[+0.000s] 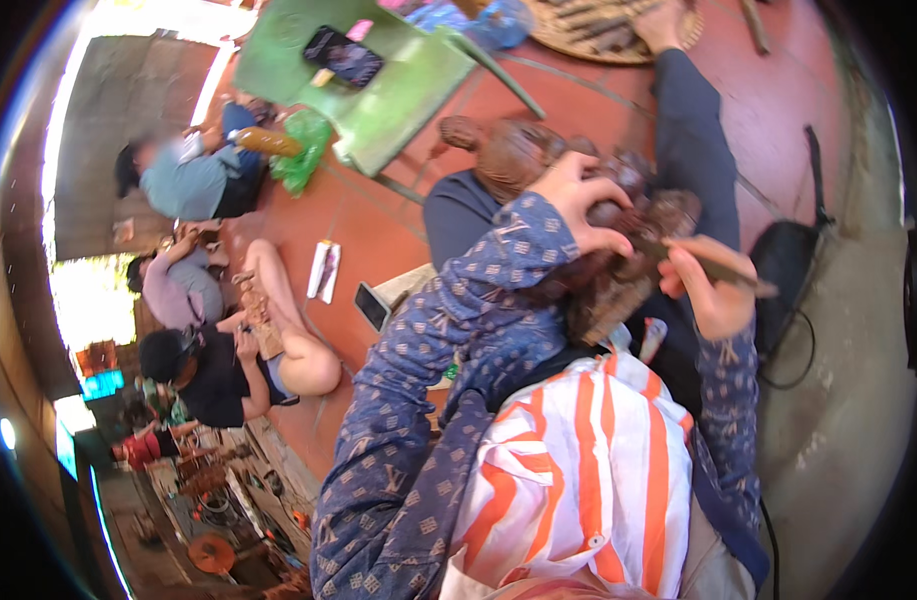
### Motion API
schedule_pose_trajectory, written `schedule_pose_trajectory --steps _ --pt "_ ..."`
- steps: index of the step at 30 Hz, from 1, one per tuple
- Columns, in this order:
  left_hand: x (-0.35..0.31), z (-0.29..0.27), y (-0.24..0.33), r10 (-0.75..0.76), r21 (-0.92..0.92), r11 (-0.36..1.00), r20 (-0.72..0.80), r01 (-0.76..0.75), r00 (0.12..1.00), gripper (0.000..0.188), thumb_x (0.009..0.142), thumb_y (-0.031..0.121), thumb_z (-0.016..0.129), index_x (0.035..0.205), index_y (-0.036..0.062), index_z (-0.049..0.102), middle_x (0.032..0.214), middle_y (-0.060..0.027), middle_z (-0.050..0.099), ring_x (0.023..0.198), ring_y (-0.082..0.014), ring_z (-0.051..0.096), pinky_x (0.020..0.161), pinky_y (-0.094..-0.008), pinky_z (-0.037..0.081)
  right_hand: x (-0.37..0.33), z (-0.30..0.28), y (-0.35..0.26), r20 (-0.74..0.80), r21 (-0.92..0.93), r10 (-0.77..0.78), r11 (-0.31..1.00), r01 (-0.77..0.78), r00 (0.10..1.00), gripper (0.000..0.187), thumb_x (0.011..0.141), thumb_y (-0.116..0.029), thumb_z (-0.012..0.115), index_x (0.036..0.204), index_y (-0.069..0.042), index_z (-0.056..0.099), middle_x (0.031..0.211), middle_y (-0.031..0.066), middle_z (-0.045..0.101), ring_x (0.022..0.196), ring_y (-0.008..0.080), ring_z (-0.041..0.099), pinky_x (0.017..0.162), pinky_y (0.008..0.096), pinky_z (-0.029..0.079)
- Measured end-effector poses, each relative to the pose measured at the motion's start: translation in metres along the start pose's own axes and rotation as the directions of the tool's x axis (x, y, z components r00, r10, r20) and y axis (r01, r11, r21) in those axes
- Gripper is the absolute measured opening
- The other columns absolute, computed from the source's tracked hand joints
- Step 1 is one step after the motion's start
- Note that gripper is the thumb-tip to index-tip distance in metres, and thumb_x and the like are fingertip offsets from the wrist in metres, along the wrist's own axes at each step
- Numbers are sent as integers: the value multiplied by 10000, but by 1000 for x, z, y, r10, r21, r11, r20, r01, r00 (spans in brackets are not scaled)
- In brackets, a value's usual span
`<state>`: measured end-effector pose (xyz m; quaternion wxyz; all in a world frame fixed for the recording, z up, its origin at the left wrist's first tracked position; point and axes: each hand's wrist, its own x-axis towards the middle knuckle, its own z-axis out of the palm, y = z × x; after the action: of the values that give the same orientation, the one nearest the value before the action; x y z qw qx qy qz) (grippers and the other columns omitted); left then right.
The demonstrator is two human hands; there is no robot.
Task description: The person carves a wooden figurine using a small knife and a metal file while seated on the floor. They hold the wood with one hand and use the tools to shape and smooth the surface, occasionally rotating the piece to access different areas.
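A dark brown carved wooden figure (523, 160) with rounded, knobbly forms lies across my lap between my legs. Curled over a rounded part in its middle, my left hand (583, 205) grips the carving with thumb and fingers. My right hand (713, 290) pinches a slim, brownish stick-like carving tool (726, 272). The tool slants leftward, its far end at the wood close to my left thumb. Whether that end is a blade cannot be made out. The carving's lower part (603, 305) shows beneath both hands; its middle is partly hidden by them.
A round woven tray (568, 45) of stick-like tools lies beyond my foot. A green chair (408, 100) holds a phone (343, 55). Nearby are a green plastic bag (303, 150), a white packet (324, 272) and a black bag (783, 275). Several people sit at left, one (213, 375) handling a carving.
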<state>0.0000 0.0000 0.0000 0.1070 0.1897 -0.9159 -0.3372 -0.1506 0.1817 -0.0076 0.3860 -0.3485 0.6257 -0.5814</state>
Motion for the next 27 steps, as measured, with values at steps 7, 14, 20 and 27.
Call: schedule_pose_trajectory --steps 7,14,20,27 --pt "9 1 -7 -63 -142 988 -37 57 997 273 824 247 698 1060 109 691 1143 -161 592 1054 -245 584 867 -300 467 -7 -14 -16 -182 62 -22 997 34 983 148 875 -74 610 949 42 662 738 98 663 612 117 635 560 221 508" --pt "-17 -25 -45 -181 -649 727 135 225 974 542 867 66 636 1371 68 436 1271 -140 544 1141 -192 531 961 -317 437 -14 -40 -14 -276 133 35 991 2 960 180 892 -135 604 966 13 676 743 81 663 615 94 617 571 214 499" --pt "-13 -16 -23 -161 -491 840 183 232 970 701 719 87 776 1350 116 472 1360 -109 438 1290 -223 396 1032 -398 385 -11 -27 -10 -142 181 110 980 -83 984 171 886 -126 606 945 17 678 733 72 661 601 74 594 554 201 487" --pt "5 -12 -8 20 13 1000 186 -23 982 565 677 215 805 1202 131 615 1297 -173 482 1248 -304 447 1009 -398 378 -4 -5 -3 44 271 124 954 -131 991 183 880 -133 623 958 25 672 752 77 668 605 88 610 577 208 505"
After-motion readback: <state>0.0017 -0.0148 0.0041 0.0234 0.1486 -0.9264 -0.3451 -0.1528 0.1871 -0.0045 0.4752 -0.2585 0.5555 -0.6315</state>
